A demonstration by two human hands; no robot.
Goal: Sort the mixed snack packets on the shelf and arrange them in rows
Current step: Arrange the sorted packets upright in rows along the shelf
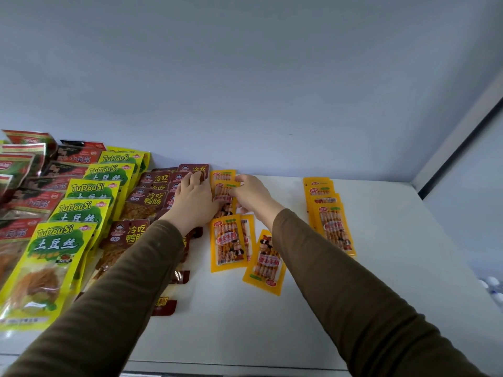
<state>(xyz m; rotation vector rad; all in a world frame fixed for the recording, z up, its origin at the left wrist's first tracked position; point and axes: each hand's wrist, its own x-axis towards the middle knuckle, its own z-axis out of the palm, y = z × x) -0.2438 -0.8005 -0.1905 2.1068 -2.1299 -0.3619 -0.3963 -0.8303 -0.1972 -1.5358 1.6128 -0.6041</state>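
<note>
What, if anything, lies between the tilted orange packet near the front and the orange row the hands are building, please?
Nothing visible blocks it. The tilted orange packet lies on bare white shelf, just right of the front packet of the orange row, with the right hand and left hand busy farther back. The right sleeve passes beside it.

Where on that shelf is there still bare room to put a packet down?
Bare shelf lies right of the far orange stack, between that stack and the tilted orange packet, and along the front edge. The left side is crowded with yellow-green packets and brown packets.
</note>
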